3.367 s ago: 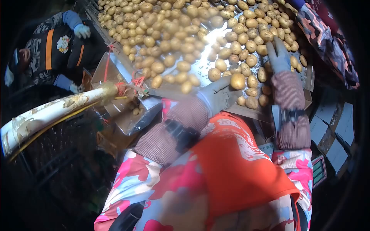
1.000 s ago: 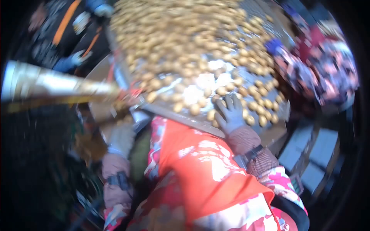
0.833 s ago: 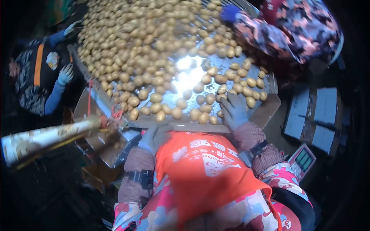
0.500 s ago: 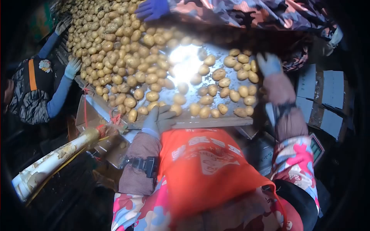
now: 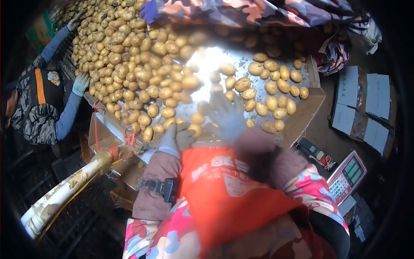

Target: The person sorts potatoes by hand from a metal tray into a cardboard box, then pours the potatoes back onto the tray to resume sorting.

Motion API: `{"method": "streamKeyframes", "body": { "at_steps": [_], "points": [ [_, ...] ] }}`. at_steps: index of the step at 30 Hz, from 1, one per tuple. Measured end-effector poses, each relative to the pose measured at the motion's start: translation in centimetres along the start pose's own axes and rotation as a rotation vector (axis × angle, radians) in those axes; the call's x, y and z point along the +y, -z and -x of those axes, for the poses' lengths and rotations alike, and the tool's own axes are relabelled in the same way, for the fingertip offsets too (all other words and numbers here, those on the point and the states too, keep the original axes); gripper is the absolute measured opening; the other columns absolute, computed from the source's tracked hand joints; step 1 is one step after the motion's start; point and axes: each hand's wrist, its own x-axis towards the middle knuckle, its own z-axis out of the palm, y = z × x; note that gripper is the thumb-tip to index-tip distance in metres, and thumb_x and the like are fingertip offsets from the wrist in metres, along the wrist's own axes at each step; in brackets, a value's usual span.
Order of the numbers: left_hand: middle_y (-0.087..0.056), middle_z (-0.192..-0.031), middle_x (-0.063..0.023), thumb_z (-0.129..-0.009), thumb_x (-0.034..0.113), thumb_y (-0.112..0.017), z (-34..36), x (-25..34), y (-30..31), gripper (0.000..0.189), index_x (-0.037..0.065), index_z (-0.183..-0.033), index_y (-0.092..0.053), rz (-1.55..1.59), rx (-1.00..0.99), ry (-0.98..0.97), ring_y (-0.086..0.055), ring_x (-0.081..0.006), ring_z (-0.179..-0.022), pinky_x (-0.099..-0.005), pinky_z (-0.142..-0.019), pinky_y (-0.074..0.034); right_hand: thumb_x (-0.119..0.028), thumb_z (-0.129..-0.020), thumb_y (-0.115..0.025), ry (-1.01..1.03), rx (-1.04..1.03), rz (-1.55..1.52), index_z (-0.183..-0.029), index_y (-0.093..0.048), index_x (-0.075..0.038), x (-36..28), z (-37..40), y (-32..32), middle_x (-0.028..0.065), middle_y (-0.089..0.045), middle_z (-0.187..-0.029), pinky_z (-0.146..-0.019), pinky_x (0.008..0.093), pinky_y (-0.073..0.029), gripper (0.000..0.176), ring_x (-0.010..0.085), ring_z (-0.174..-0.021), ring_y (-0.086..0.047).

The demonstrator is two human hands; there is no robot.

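Observation:
My left hand [image 5: 176, 137], in a grey work glove, rests at the near edge of the metal sorting table [image 5: 241, 59]. Its fingers are stretched and apart, touching or close to a potato [image 5: 196, 129]. Over the near middle of the table is my right hand [image 5: 226, 115], also gloved and smeared by motion, so its grip does not show. Potatoes [image 5: 258, 69] lie spread to its right, and a thick heap of potatoes [image 5: 125, 56] covers the left side. Strong glare hides part of the table surface beyond my right hand.
A co-worker [image 5: 39, 99] stands at the left with gloved hands on the heap's edge. Across the table is another person's purple glove [image 5: 149, 11]. A peeling white pole [image 5: 64, 194] juts in at lower left. A scale [image 5: 348, 177] and cardboard boxes [image 5: 347, 90] are at right.
My right hand has swept left from the table's right side to its near middle. Several potatoes near it have shifted. My left hand stays nearly in place; the purple glove has moved slightly left.

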Motion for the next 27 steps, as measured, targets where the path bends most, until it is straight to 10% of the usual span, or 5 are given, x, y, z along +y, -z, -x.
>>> {"method": "streamKeyframes", "body": {
  "at_steps": [12,14,19,24,27],
  "points": [
    [-0.072,-0.108,-0.012,-0.103,0.056,-0.035,-0.3,-1.3,1.7,0.062,0.007,-0.128,-0.062,-0.03,-0.039,-0.042,-0.067,-0.0267,-0.081,-0.0403,-0.069,-0.052,-0.021,-0.087,-0.066,-0.531,0.316,0.214,-0.111,-0.069,-0.006,16.5,5.9,11.3,0.0174,-0.068,-0.096,-0.086,0.0474,-0.048,0.029,0.0396,-0.092,-0.063],
    [-0.072,-0.109,-0.0121,-0.102,0.056,-0.035,0.1,-0.5,1.0,0.061,0.008,-0.128,-0.062,-0.083,-0.008,-0.037,-0.067,-0.0275,-0.081,-0.0409,-0.07,-0.051,-0.034,-0.089,-0.067,-0.36,0.47,0.278,-0.118,-0.069,-0.006,20.1,1.7,12.1,0.0184,-0.07,-0.105,-0.088,0.0437,-0.05,0.04,0.0377,-0.099,-0.065],
    [-0.072,-0.111,-0.0127,-0.102,0.058,-0.036,-0.5,-1.2,1.5,0.062,0.008,-0.128,-0.063,-0.06,-0.018,-0.05,-0.069,-0.0304,-0.086,-0.0447,-0.074,-0.051,-0.058,-0.089,-0.061,-1.038,-0.331,-0.081,-0.134,-0.06,-0.006,25.1,-9.7,10.3,0.0229,-0.064,-0.129,-0.104,0.0431,-0.044,0.068,0.0346,-0.123,-0.06],
    [-0.072,-0.114,-0.0129,-0.103,0.056,-0.035,0.7,0.0,-0.1,0.061,0.009,-0.128,-0.063,0.015,-0.005,0.001,-0.07,-0.0316,-0.094,-0.0468,-0.078,-0.051,-0.052,-0.091,-0.063,-0.877,-0.088,-0.206,-0.146,-0.047,-0.008,17.9,-8.6,9.9,0.0222,-0.057,-0.139,-0.106,0.0409,-0.043,0.073,0.0346,-0.128,-0.056],
    [-0.054,-0.139,-0.0069,-0.102,0.048,-0.039,-4.7,-3.9,6.3,0.053,0.011,-0.137,-0.054,-0.349,-0.432,-0.359,-0.05,-0.0283,-0.124,-0.0516,-0.095,-0.042,-0.044,-0.09,-0.067,-0.799,-0.11,-0.039,-0.144,-0.049,-0.013,19.1,-8.5,9.5,0.0215,-0.061,-0.134,-0.103,0.0409,-0.046,0.065,0.0341,-0.125,-0.058]
  ]
}}
